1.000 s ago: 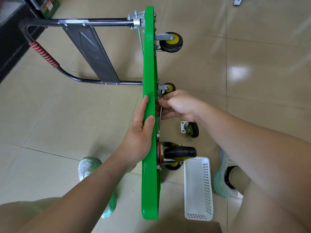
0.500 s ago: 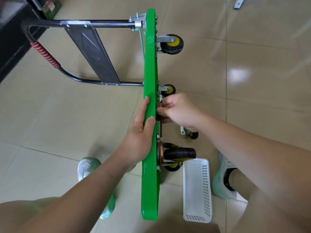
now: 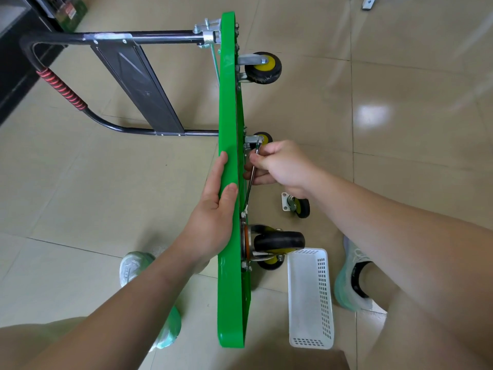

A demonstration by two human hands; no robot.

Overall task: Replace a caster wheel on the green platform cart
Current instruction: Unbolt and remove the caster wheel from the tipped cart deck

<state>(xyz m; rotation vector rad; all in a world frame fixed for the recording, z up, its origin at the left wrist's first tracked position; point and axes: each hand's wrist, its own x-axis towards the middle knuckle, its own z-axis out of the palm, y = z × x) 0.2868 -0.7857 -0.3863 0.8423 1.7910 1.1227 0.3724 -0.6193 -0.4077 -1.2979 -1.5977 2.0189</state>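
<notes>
The green platform cart [image 3: 229,289] stands on its long edge, underside facing right, with its black handle [image 3: 112,38] folded out to the left. My left hand [image 3: 213,209] holds the upper rim of the deck, fingers straight over the edge. My right hand [image 3: 280,166] grips a metal wrench [image 3: 250,188] against the underside, beside the caster [image 3: 262,138] at mid-length. More casters show at the far end [image 3: 264,68] and the near end [image 3: 277,241]. A loose caster wheel [image 3: 297,206] lies on the floor under my right forearm.
A white perforated plastic basket [image 3: 312,303] lies on the tiled floor right of the cart's near end. My shoes [image 3: 352,279] stand on either side of the deck. A dark cabinet [image 3: 16,49] is at the far left. A metal piece [image 3: 369,2] lies at the top right.
My right hand has shifted slightly away from the deck with the wrench, whose upper end swung right toward the mid caster. The loose caster is uncovered again. My left hand stays put.
</notes>
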